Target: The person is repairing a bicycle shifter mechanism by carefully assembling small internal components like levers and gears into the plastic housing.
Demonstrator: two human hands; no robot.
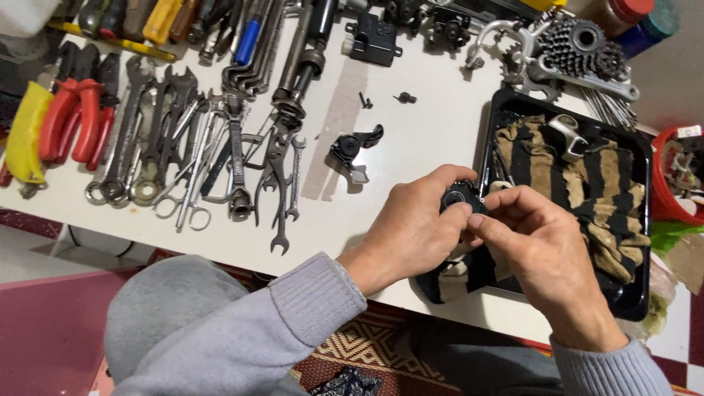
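Observation:
My left hand (414,227) and my right hand (539,253) meet over the near left corner of a black tray (645,293). Between their fingertips they pinch a small round black part (462,196). My left thumb and forefinger wrap its left side; my right fingers press on its right edge. Both wrists wear grey knit sleeves. Most of the part is hidden by my fingers.
A striped tan-and-black rag (587,191) lies in the tray with a small silver part (568,136) on it. Several wrenches (220,154) and red-handled pliers (73,121) lie at left. A black lever piece (352,150), two small screws (385,97) and a gear cassette (579,48) sit on the white table (433,125).

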